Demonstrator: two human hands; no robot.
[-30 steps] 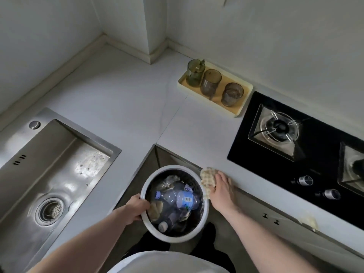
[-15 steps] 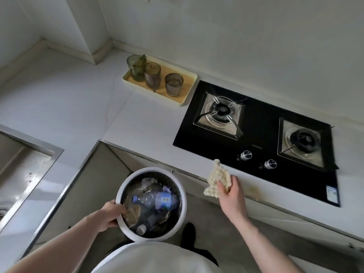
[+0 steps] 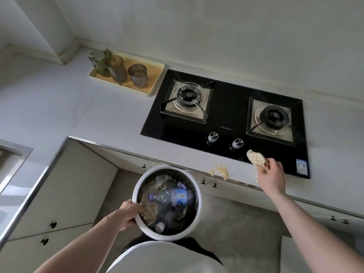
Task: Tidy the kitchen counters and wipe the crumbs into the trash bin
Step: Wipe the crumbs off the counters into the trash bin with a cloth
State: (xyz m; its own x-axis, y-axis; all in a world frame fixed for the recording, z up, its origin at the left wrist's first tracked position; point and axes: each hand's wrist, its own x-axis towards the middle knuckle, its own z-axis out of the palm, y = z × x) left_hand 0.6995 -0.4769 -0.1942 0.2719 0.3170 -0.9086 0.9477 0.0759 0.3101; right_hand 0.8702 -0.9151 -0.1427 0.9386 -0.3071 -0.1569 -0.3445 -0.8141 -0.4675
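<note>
A round white trash bin (image 3: 194, 226) hangs below the counter's front edge, full of plastic bottles and wrappers. My left hand (image 3: 129, 213) grips its near-left rim. A small heap of pale crumbs (image 3: 219, 171) lies on the white counter (image 3: 110, 123) at its front edge, right of the bin. My right hand (image 3: 272, 175) holds a cream waffle-weave cloth (image 3: 256, 157) over the front right part of the black gas hob (image 3: 226, 123), right of the crumbs.
A yellow tray (image 3: 155, 80) with a green jug and two tinted glasses stands at the back left of the hob. Two knobs (image 3: 224, 140) sit along the hob's front. A steel sink corner (image 3: 13, 149) shows at far left. Cabinet doors lie below.
My view has swung right along the counter. My right hand has carried the cloth right past the crumbs to the hob's front edge. The bin moved right with my left hand.
</note>
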